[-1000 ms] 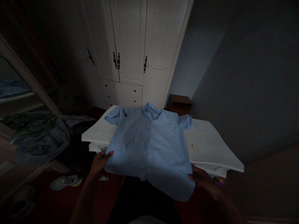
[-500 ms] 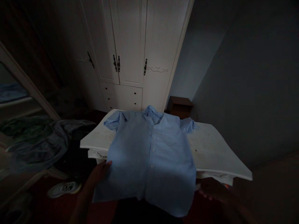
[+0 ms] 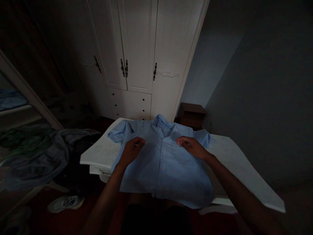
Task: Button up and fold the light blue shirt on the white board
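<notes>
A light blue short-sleeved button-up shirt [image 3: 149, 166] lies front side up on a white table [image 3: 230, 156], its collar at the far side and its hem hanging past the near edge. Over the left chest area of the shirt is my left hand [image 3: 133, 148], fingers loosely bent and apart with nothing in them. My right hand [image 3: 192, 146] is above the other chest side near the pocket, fingers stretched toward the button row and holding nothing. Whether either hand touches the cloth is hard to tell.
A white wardrobe [image 3: 139, 75] with drawers stands behind the table. A small brown cabinet [image 3: 193, 112] is at the back right, by the grey wall. Piled clothes [image 3: 46, 153] lie at the left, with a pale shoe [image 3: 66, 203] on the red floor below.
Both hands have left the lower side edges of the shirt and moved up and inward over its chest. The hem now sits farther up in view.
</notes>
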Tool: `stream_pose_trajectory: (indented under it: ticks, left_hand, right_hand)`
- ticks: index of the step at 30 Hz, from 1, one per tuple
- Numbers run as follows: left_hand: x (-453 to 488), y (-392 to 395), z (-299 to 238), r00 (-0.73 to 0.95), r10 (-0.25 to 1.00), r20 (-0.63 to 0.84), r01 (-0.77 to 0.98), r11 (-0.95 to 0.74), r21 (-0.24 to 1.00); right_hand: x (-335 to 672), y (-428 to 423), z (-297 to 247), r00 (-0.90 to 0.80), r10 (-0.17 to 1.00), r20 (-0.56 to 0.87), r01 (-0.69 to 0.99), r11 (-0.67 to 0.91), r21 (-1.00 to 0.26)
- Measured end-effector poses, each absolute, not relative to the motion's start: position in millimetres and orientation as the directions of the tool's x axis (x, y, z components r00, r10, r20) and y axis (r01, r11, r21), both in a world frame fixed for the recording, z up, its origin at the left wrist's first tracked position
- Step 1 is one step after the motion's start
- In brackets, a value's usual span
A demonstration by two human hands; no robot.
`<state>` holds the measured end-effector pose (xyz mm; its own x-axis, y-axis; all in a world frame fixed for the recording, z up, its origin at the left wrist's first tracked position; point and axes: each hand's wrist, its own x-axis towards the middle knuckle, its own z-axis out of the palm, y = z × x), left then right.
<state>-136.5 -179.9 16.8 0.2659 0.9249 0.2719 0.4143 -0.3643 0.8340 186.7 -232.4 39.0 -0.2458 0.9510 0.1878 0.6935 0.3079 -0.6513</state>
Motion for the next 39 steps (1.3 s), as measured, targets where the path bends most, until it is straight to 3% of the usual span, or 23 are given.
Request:
stream_pose_trajectory:
  ticks: [4,8,15,20,25,28,39]
  left_hand:
    - [-82.8,-115.5,11.0,0.456,0.816,0.355,0.486,-0.562,0.669]
    - [-44.2,-56.6,2.2,0.571,0.771,0.281,0.654,-0.634,0.412]
    - [-16.1,0.2,-10.5,0.75,0.659,0.058,0.633,-0.74,0.227]
    - [-20.7,13.3,-2.5,0.735,0.678,-0.015,0.67,-0.723,0.165]
    - [-19.1,16.4,7.3,0.549,0.827,0.123,0.804,-0.562,0.192]
    - [-11.5,23.9,3.5,0.435,0.892,0.12,0.856,-0.451,0.253]
    - [-32.7,73.3,-13.4,0.379,0.921,-0.086,0.726,-0.238,0.645]
  right_hand:
    - [183.4,-143.2,29.4,-0.376,0.901,0.216,0.851,0.428,-0.303]
    - [187.0,-88.2,24.9,-0.44,0.898,-0.01,0.897,0.439,-0.057]
    - [194.0,-64.6,19.4,-0.386,0.881,-0.273,0.915,0.404,0.01]
    - [195.1,-67.5,24.7,-0.238,0.945,-0.222,0.966,0.254,0.046]
    - [181.8,-64.1,19.1,-0.024,1.0,-0.014,1.0,0.024,-0.01]
    - [179.3,-51.3,10.8,0.043,0.999,0.033,0.993,-0.039,-0.108]
    - [249.3,-18.5,9.3,0.107,0.994,-0.015,0.729,-0.089,-0.679]
